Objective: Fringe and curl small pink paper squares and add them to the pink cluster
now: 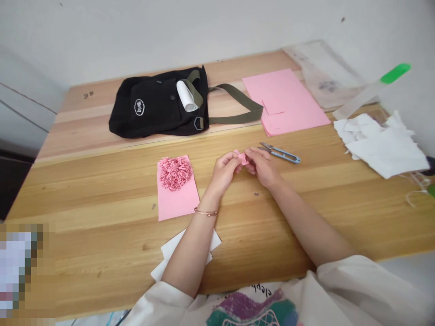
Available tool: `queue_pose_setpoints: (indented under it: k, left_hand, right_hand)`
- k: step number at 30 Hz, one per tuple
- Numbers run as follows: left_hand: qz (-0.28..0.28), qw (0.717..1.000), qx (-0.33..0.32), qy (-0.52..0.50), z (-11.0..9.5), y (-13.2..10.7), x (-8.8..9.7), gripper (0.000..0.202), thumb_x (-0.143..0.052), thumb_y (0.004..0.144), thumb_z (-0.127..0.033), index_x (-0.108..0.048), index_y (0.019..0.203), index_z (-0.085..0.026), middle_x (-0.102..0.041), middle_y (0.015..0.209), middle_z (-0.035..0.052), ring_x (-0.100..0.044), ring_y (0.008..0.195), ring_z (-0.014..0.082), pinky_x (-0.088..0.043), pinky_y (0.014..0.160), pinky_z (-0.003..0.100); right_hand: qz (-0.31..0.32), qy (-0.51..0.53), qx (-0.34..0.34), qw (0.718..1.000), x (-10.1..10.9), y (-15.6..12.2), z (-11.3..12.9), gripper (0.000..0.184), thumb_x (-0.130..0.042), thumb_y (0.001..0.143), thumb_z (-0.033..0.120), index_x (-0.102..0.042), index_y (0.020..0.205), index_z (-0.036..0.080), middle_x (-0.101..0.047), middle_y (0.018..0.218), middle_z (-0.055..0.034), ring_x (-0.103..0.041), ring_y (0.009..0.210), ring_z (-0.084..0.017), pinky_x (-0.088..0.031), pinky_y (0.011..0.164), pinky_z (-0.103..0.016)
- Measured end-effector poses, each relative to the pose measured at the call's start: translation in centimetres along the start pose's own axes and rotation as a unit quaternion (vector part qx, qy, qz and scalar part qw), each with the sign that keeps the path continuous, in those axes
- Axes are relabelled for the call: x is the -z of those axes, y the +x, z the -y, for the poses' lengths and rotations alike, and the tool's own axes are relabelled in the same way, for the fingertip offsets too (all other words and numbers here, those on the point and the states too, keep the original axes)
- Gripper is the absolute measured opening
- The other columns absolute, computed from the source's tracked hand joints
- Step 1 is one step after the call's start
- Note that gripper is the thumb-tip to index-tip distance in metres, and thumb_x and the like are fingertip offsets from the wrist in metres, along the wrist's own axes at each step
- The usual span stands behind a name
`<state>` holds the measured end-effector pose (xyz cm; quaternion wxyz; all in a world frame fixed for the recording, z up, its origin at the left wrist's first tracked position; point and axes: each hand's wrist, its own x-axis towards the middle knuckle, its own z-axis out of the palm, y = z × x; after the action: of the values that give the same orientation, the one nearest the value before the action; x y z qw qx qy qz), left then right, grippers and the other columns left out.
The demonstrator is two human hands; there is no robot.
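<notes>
Over the middle of the table, a small piece of pink paper (243, 158) is pinched between both my hands. My left hand (225, 167) grips its left side between thumb and fingers, while my right hand (260, 164) closes on its right side. Just beyond my right hand lies a pair of blue-handled thread snips (281, 153), touching nothing I can make out. Left of my hands, a pink sheet (177, 206) rests flat, carrying a heap of curly pink paper strips or stamens (175, 173).
A black bag (149, 106) with a white roll (186, 96) on it lies at the back. Larger pink sheets (292, 102) are behind my right hand. Crumpled white paper (384, 145) sits far right near a green-tipped strip (396, 74). White pieces (173, 246) lie under my left forearm.
</notes>
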<state>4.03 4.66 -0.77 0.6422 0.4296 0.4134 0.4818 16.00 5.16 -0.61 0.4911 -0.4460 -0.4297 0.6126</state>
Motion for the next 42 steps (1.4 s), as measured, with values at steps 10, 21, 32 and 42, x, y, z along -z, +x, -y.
queue_pose_setpoints:
  k: [10, 21, 32, 42]
  left_hand:
    - [-0.003, 1.000, -0.001, 0.005, -0.32, -0.17, -0.15, 0.014, -0.054, 0.068, -0.022, -0.051, 0.055, -0.016, -0.046, 0.050, -0.0044, -0.039, 0.049, 0.0063, -0.031, 0.053, 0.021]
    - [0.002, 1.000, -0.004, -0.008, -0.13, -0.05, -0.09, 0.013, -0.053, 0.068, -0.020, -0.052, 0.056, -0.016, -0.047, 0.050, -0.0039, -0.041, 0.050, 0.0066, -0.031, 0.053, 0.021]
    - [0.015, 1.000, -0.019, -0.007, -0.16, -0.07, -0.05, 0.012, -0.052, 0.068, -0.018, -0.054, 0.056, -0.015, -0.047, 0.049, -0.0044, -0.040, 0.049, 0.0060, -0.030, 0.051, 0.020]
    - [0.015, 1.000, -0.021, -0.001, -0.05, -0.06, -0.01, 0.013, -0.052, 0.068, -0.018, -0.053, 0.055, -0.015, -0.046, 0.049, -0.0045, -0.040, 0.049, 0.0059, -0.029, 0.052, 0.020]
  right_hand:
    - [0.018, -0.016, 0.005, 1.000, -0.16, -0.11, 0.15, 0.037, -0.065, 0.067, 0.049, -0.049, 0.057, 0.018, -0.038, 0.044, 0.0071, -0.025, 0.036, -0.003, -0.015, 0.036, -0.019]
    - [0.020, -0.018, 0.001, 1.000, -0.30, -0.23, 0.43, 0.034, -0.068, 0.066, 0.046, -0.050, 0.058, 0.017, -0.043, 0.044, 0.0062, -0.026, 0.036, -0.003, -0.014, 0.036, -0.019]
    - [0.028, -0.006, 0.003, 1.000, -0.10, -0.11, 0.20, 0.029, -0.062, 0.069, 0.038, -0.048, 0.055, 0.017, -0.038, 0.042, 0.0074, -0.025, 0.035, -0.003, -0.013, 0.036, -0.019]
    - [0.003, 0.004, -0.015, 1.000, -0.23, -0.03, 0.27, 0.021, -0.058, 0.067, 0.031, -0.051, 0.053, 0.017, -0.037, 0.041, 0.0070, -0.025, 0.034, -0.003, -0.012, 0.035, -0.019]
